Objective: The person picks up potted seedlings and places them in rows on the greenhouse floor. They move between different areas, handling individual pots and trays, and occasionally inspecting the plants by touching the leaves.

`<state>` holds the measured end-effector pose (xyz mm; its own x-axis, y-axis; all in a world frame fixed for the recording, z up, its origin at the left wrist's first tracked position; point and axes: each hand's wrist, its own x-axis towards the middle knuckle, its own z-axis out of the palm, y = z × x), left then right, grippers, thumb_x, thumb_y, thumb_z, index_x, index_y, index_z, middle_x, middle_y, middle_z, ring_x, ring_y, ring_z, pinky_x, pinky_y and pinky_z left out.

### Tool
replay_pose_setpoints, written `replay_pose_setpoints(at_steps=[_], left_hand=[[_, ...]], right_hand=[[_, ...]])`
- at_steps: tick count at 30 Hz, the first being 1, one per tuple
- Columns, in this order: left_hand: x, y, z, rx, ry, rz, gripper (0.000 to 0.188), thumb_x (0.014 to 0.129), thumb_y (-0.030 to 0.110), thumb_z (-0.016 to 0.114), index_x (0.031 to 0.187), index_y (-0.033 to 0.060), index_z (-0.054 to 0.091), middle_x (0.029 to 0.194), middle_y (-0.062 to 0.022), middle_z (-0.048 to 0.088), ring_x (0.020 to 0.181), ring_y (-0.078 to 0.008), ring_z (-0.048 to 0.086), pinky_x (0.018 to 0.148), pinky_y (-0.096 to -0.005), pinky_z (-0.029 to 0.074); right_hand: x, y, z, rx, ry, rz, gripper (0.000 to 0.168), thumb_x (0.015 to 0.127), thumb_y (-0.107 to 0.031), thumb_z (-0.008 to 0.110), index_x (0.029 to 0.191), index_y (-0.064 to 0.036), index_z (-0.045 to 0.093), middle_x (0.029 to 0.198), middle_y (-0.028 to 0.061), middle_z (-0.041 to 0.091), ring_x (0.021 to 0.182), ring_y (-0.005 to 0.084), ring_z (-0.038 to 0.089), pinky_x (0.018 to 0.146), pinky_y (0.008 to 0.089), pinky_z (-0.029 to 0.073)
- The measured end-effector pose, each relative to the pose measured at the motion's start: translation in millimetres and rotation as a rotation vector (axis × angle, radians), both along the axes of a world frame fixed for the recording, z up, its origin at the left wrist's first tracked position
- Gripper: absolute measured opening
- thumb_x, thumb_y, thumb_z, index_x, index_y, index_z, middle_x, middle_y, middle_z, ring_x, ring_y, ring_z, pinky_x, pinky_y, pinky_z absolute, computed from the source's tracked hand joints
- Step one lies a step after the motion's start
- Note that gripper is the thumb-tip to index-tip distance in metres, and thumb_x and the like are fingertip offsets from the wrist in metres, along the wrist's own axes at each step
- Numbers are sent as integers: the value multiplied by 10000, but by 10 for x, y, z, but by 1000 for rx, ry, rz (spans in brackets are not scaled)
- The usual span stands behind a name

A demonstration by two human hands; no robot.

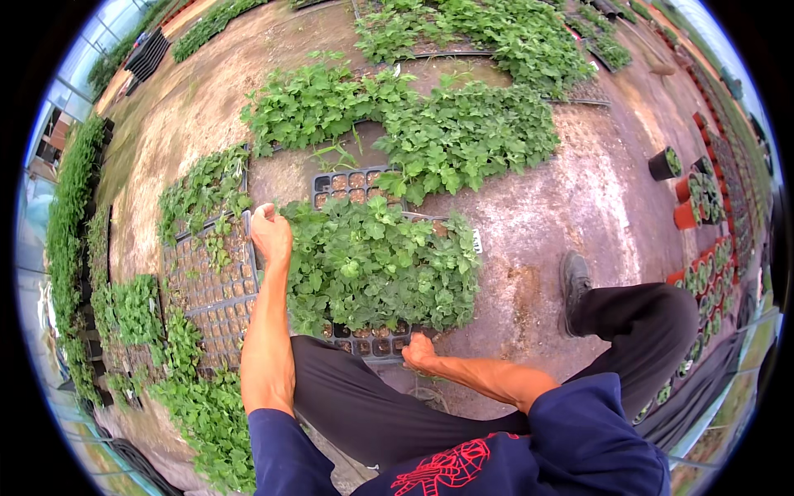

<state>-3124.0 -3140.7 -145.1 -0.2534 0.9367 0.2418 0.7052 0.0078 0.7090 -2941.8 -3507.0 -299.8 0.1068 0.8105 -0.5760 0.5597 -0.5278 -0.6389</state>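
In front of me lies a black plastic plug tray (379,358), largely covered by leafy green seedlings (384,266). Bare soil shows in several cells along its near edge. My right hand (420,352) is closed at the tray's near right corner, fingers curled around the rim. My left hand (272,232) is beyond the tray's left side, over the right edge of a sparsely planted plug tray (214,294). Its fingers are curled in, and whether anything is between them is hidden. A white label (477,241) with writing stands at the seedlings' right edge.
Beyond the seedlings lie a partly bare plug tray (356,181) and further leafy trays (468,136). More foliage (211,428) grows low on the left. My shoe (575,291) rests on the ground (527,217) at right. Farther right stand a black pot (665,163) and orange pots (686,214).
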Motion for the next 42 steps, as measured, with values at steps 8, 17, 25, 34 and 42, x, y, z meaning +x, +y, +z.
replay_pose_setpoints(at_steps=[8,17,25,34,42], left_hand=[[665,-115,160,93,185,-300,272,783,-14,579,1048,-15,643,1011,-178,656,949,-321,646,869,-397,506],[1780,-287,-133,-84,352,-1021,114,857,128,595,878,42,666,780,-173,653,864,-406,605,802,-487,483],[2279,-149,-764,-553,757,-1199,451,1000,409,392,1055,78,694,1076,-198,697,1055,-417,628,935,-538,465],[2340,-114,-832,-667,1019,-1098,650,1012,518,291,1191,23,671,1242,-241,639,1206,-407,572,1073,-501,370],[2332,-100,-566,-741,1033,-969,727,997,580,302,1190,-15,673,1279,-230,625,1238,-400,551,1062,-486,390]], right_hand=[[-468,195,110,-142,-36,-151,307,759,-224,682,954,12,657,985,255,690,962,420,667,829,486,551],[-160,172,266,-149,-112,-39,283,750,-147,652,986,8,667,982,268,695,952,430,677,831,504,550],[141,29,411,-107,-98,-77,293,765,-151,665,1002,14,617,878,264,692,872,438,682,744,526,549],[184,-135,627,-183,6,-191,241,854,-120,539,1014,32,635,939,279,695,920,439,685,769,527,547],[239,11,441,-181,-14,-209,260,805,-128,620,1006,36,639,958,287,693,930,443,683,790,521,554]])
